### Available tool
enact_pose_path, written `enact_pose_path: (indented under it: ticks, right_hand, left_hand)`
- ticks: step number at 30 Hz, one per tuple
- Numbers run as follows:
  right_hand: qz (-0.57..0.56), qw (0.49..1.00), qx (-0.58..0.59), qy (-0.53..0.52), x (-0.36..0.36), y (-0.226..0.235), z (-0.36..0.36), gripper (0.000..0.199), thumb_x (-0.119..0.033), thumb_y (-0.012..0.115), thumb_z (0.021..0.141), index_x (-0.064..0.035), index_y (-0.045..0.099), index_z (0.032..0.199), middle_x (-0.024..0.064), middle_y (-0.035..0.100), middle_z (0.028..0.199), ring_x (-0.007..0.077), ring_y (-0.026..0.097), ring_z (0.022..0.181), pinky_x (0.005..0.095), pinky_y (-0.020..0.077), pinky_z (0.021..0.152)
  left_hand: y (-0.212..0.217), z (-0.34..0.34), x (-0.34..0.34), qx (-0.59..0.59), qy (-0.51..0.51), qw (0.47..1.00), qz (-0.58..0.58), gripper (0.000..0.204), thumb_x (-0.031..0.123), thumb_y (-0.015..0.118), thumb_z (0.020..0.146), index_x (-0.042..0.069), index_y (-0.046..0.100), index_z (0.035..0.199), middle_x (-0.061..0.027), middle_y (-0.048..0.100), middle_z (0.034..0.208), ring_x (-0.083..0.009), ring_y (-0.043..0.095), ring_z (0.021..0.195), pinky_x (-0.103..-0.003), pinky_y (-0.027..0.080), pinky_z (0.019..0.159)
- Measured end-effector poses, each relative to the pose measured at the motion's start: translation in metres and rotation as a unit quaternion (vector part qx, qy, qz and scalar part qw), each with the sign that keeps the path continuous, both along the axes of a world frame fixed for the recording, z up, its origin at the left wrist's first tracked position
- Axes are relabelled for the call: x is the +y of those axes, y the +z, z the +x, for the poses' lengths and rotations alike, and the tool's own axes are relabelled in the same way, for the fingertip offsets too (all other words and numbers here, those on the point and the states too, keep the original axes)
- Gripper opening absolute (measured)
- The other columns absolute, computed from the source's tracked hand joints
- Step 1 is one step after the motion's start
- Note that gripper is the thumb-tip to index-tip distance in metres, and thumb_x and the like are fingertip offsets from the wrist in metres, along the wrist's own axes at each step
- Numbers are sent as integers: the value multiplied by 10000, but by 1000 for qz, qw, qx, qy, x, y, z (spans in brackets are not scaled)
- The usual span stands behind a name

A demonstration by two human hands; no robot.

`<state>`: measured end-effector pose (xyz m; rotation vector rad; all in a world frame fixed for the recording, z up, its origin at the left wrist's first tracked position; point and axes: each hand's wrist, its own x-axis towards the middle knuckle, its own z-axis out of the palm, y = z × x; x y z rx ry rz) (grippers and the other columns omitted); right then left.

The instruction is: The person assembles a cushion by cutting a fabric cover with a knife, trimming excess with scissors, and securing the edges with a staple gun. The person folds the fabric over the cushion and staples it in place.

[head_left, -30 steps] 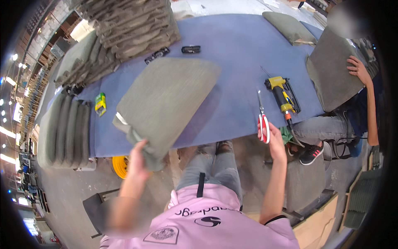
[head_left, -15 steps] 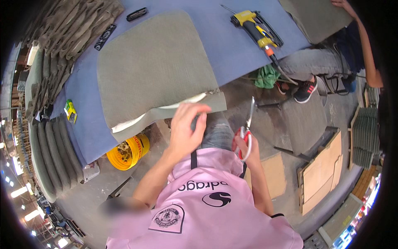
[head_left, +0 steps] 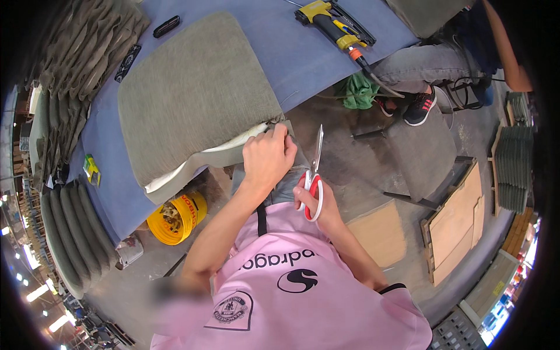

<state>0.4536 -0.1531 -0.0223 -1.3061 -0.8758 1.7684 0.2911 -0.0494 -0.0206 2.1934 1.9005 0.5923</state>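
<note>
A grey fabric-covered seat cushion (head_left: 195, 93) lies on the blue-covered table, its near edge showing a strip of white padding (head_left: 224, 142) above a loose fabric flap (head_left: 204, 160). At the right end of that edge, my left hand (head_left: 265, 156) is closed on the flap, close to a frayed corner. My right hand (head_left: 322, 204) holds scissors (head_left: 315, 169) with red and white handles, blades pointing away from me. The scissors are just right of the flap and apart from it.
A yellow nail gun (head_left: 333, 26) with a hose lies at the far right of the table. Folded grey covers (head_left: 87, 52) and stacked cushions (head_left: 76, 227) stand at left. A yellow bucket (head_left: 186, 210) sits below the table edge. A co-worker's leg (head_left: 423, 64) is at right.
My left hand has moved onto the flap's right end and closed on it. My right hand has brought the scissors up and left, nearer the cushion. The view has shifted slightly.
</note>
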Motion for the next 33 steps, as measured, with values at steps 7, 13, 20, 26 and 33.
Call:
enact_pose_path:
  ticks: [7,13,20,26,33]
  right_hand:
    - [-93,966,214,108,-13,4,-12,653,-601,415,1110,-25,662,927,112,697,760,231,693,701,338,502,611]
    - [-216,933,214,192,-17,-14,-39,786,-785,376,1052,-49,649,1083,143,738,1007,249,772,831,284,512,562]
    - [-127,974,134,129,10,-14,-57,687,-630,368,1122,-14,652,1018,107,713,928,182,683,790,313,511,630]
    - [-47,989,67,124,14,-32,-59,624,-536,372,1143,0,651,988,97,665,795,200,668,763,341,498,782]
    - [12,992,55,110,5,-49,-60,626,-508,389,1134,-3,640,864,96,629,646,201,639,672,323,485,664]
  left_hand:
    - [32,-13,-9,-80,24,991,-105,160,241,650,1002,86,692,1000,-182,700,727,-420,725,737,-549,548,687]
    - [34,-35,-8,-117,49,973,-195,258,304,601,1051,80,703,978,-197,712,767,-468,701,796,-560,518,714]
    - [30,-33,-11,-160,45,966,-200,279,308,595,1061,57,678,970,-207,674,735,-459,680,730,-542,501,673]
    - [32,-35,-13,-192,16,960,-205,269,275,593,1069,43,645,945,-202,661,719,-445,673,702,-522,491,650]
    - [26,-37,-13,-191,-13,964,-185,262,257,580,1077,36,632,946,-199,667,734,-467,663,729,-522,488,665]
